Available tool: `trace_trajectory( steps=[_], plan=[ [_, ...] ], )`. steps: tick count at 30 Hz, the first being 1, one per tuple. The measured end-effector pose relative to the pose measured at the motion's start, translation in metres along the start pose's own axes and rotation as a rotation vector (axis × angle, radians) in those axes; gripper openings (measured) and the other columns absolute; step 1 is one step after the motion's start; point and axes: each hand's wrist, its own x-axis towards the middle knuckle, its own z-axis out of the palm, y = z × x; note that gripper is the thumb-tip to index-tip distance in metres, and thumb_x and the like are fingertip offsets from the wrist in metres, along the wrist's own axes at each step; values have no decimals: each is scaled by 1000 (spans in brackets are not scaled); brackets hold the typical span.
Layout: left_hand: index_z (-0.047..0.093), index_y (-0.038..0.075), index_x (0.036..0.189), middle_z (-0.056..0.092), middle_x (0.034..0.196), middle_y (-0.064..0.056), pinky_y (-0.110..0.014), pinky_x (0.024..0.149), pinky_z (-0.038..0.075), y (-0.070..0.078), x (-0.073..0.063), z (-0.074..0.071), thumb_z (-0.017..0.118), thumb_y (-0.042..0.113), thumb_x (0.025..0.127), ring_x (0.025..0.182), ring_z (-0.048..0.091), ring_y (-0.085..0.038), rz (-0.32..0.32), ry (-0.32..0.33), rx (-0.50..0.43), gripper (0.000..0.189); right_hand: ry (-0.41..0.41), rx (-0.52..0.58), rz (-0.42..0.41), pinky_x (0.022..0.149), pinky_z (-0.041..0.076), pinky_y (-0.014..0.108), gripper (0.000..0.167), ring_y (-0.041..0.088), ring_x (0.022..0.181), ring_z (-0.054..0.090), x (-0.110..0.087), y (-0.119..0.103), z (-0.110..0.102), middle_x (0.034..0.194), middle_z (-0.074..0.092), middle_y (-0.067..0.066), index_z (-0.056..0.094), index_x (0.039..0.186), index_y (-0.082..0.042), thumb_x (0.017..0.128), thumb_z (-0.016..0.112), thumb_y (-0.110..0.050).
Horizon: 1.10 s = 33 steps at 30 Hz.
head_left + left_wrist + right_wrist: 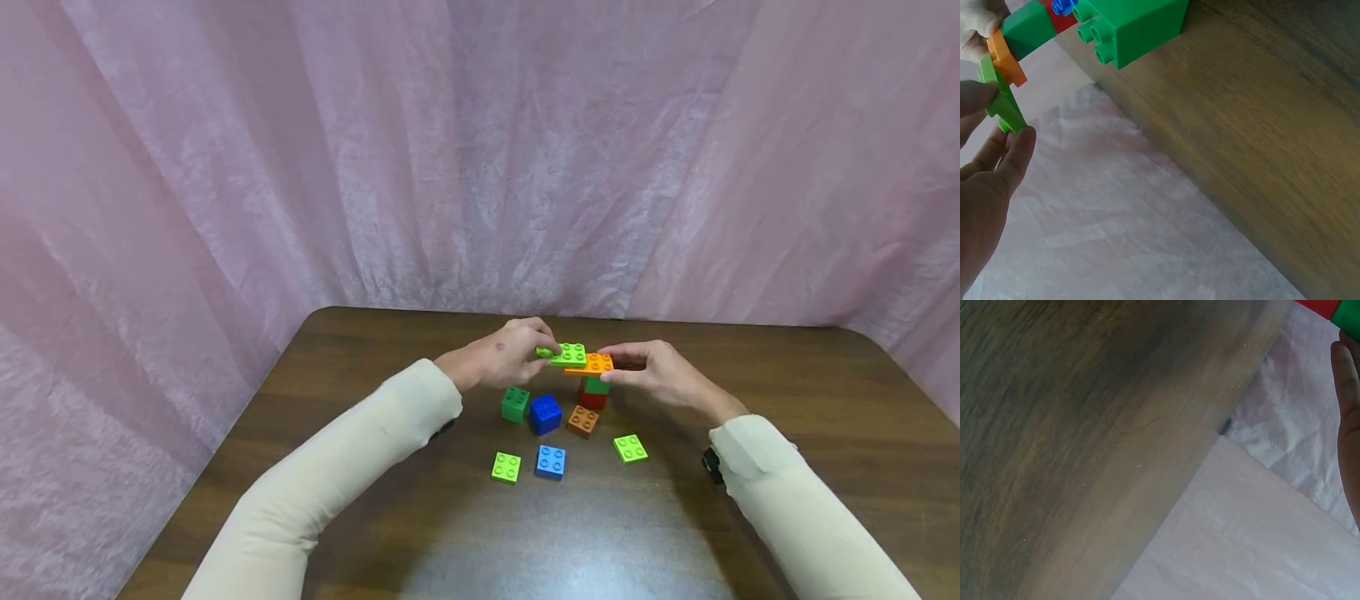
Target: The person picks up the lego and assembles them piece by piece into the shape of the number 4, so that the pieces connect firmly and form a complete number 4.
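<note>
My left hand pinches a flat lime-green brick by its left end, fingers on the far side. The brick's right end lies over the left part of a flat orange brick; whether the studs are locked cannot be seen. That orange brick tops a stack, above a green brick and a red brick. From the right, my right hand holds the orange brick between thumb and fingers. The left wrist view shows the lime-green brick against the orange one.
Nearer me on the brown table are a green brick, a dark blue brick, a brown-orange brick, a light blue brick and two lime-green bricks, one left, one right. A pink curtain hangs behind.
</note>
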Motion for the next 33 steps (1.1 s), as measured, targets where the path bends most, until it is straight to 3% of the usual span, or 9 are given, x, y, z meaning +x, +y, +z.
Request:
trace_trajectory(
  steps=[14,21,33],
  plan=[
    [66,9,132,54,130,-11,-31,100,46,9,3,4,58,2,99,119,51,-23,13,-26,138,35,4,16,-17,81,54,24,44,23,96,67,2,0,1,113,71,13,65,128,2,94,73,-24],
    [65,9,133,53,132,-11,-31,100,46,9,4,4,58,2,99,119,51,-23,-5,-39,155,36,11,14,-16,80,55,24,43,21,95,67,3,-1,1,113,71,14,65,127,2,94,72,-24],
    [62,9,137,53,131,-11,-28,99,47,8,6,3,57,2,100,117,52,-23,36,-59,217,38,9,11,-9,79,56,27,41,25,95,68,4,0,-1,113,70,15,65,125,1,93,73,-24]
  ],
)
